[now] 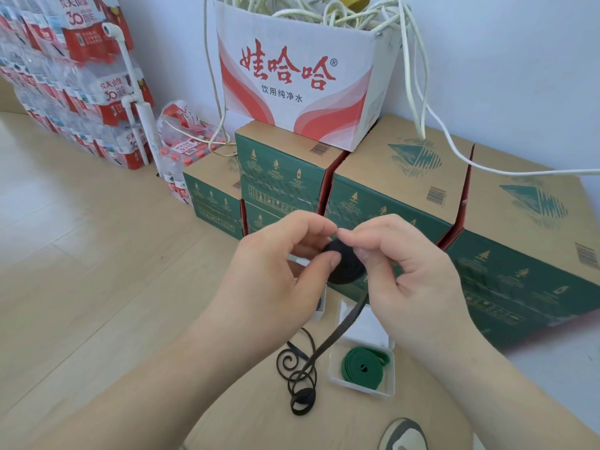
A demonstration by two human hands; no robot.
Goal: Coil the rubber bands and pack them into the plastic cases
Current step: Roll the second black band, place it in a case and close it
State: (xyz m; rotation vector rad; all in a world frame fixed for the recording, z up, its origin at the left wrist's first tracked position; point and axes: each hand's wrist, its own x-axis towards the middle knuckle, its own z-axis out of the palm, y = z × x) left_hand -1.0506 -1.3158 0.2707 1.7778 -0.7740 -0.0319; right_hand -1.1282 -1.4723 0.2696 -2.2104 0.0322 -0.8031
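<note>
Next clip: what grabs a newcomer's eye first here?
At centre, the left hand and right hand pinch a half-wound black band, its loose tail curling on the floor below. Right of that, a coiled green band lies in an open clear plastic case; behind, a red-and-white carton overflows with pale cords.

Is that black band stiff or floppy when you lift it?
Probably floppy: the black band hangs slack below the roll pinched by the left hand and right hand. Its loose end lies in curls on the floor, so it likely springs open if released.
</note>
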